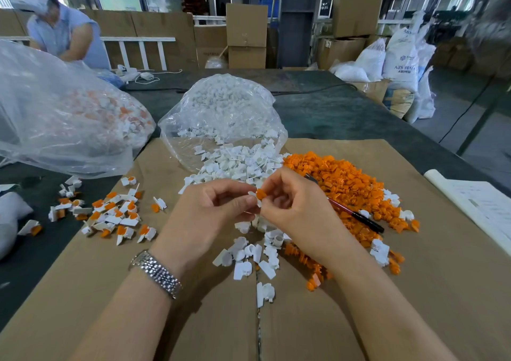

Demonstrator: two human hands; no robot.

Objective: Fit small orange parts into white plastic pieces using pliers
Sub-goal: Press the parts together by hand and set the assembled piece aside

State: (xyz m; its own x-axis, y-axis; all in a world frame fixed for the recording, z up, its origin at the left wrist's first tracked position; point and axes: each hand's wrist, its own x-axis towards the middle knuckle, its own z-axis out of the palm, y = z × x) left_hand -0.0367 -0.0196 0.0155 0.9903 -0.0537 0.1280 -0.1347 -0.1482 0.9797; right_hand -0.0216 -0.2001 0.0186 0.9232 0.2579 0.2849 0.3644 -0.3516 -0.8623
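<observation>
My left hand (213, 208) pinches a white plastic piece (253, 195) between thumb and fingertips above the cardboard sheet. My right hand (293, 205) pinches a small orange part (260, 194) and holds it against that white piece. The pliers (356, 214), with red and black handles, lie on the heap of loose orange parts (348, 186) to the right of my right hand; neither hand touches them. Loose white pieces (249, 258) lie under and in front of my hands. White pieces with orange parts in them (116, 214) lie spread out to the left.
An open clear bag of white pieces (224, 122) lies behind my hands. A large clear bag of white-and-orange pieces (66, 117) fills the left. The cardboard sheet (414, 291) covers a dark table. Papers (481, 208) lie at the right edge. Another person (60, 28) works at the far left.
</observation>
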